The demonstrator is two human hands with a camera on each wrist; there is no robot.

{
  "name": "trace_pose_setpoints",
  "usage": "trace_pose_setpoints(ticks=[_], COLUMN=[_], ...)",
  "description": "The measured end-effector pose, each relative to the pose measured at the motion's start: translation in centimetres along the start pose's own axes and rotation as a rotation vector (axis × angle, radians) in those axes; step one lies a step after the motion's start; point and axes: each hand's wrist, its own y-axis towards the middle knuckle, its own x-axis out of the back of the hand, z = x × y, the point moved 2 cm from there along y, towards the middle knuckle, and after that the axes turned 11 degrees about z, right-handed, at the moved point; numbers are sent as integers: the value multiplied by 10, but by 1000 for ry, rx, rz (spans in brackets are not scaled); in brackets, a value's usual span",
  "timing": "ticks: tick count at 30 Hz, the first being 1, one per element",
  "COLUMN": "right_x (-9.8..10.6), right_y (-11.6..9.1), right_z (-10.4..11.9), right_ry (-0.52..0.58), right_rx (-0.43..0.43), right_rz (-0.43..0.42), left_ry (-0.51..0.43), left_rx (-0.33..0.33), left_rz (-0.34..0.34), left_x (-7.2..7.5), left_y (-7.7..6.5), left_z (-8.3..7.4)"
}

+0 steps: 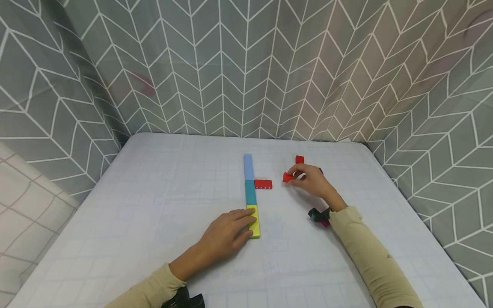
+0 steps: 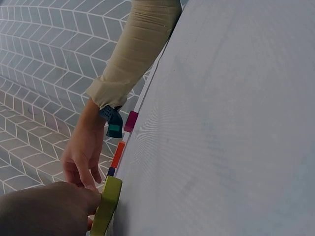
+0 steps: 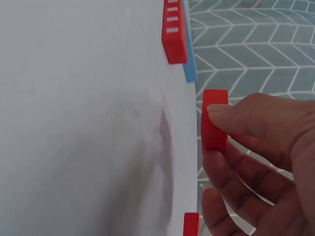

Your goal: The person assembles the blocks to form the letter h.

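A straight row runs away from me in the head view: a yellow block [image 1: 254, 231], a teal block [image 1: 250, 192] and a light blue block [image 1: 248, 167]. My left hand [image 1: 227, 233] rests its fingers on the yellow block from the left side. Against the row's right side lies a red block with white dots [image 1: 263, 184]. Between thumb and fingertips, my right hand [image 1: 312, 182] pinches a small red block [image 3: 214, 132], raised over the table in the right wrist view. Another red block [image 1: 299, 159] lies just beyond that hand.
A magenta block [image 1: 325, 223] is partly hidden under the right wrist's camera [image 1: 319, 214]. Some dark object [image 1: 321, 170] peeks out behind the right hand. The white-covered table [image 1: 154, 192] meets patterned grey curtains [image 1: 231, 85] at the back and sides.
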Motion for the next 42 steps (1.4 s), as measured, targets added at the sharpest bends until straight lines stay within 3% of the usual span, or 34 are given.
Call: trace_pose_setpoints(ticks=[27,42], right_x=[-25,-30], right_y=[12,14], right_z=[13,12], right_ry=[13,7], right_rx=[-40,-37], right_rz=[99,108], left_ry=[-10,-19], left_rx=[-9,-5], left_rz=[-3,8], left_x=[-2,0], left_y=[0,0], left_z=[2,1])
